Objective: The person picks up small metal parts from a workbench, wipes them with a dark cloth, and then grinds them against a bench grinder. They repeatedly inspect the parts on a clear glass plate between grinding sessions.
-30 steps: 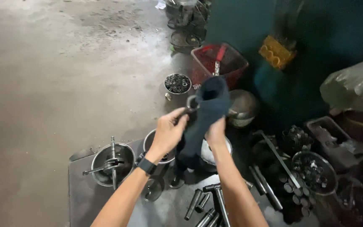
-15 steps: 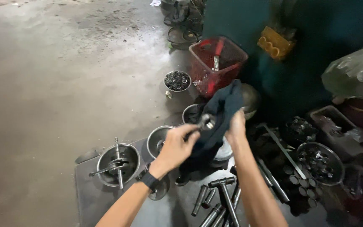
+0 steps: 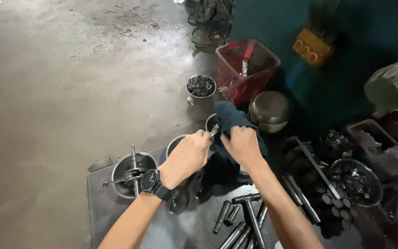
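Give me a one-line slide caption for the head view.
Left hand holds a small metal part against a dark cloth gripped by the right hand, above steel bowls and rods.

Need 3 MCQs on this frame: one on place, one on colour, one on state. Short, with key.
1. Where is the red mesh basket?
A. beyond the hands, by the dark green wall
B. on the metal sheet beside the wrist
C. in the left hand

2. What colour is the cloth at the right hand?
A. white
B. dark blue
C. yellow

3. What is the left hand doing?
A. lying flat and open on the floor
B. pinching a small metal part against the cloth
C. gripping the long T-handled tool

Key: 1 A, the basket stands past both hands, next to the wall. 2 B, the fabric bunched over the right hand is dark blue. 3 B, its fingers are closed on a small shiny piece at the cloth's edge.
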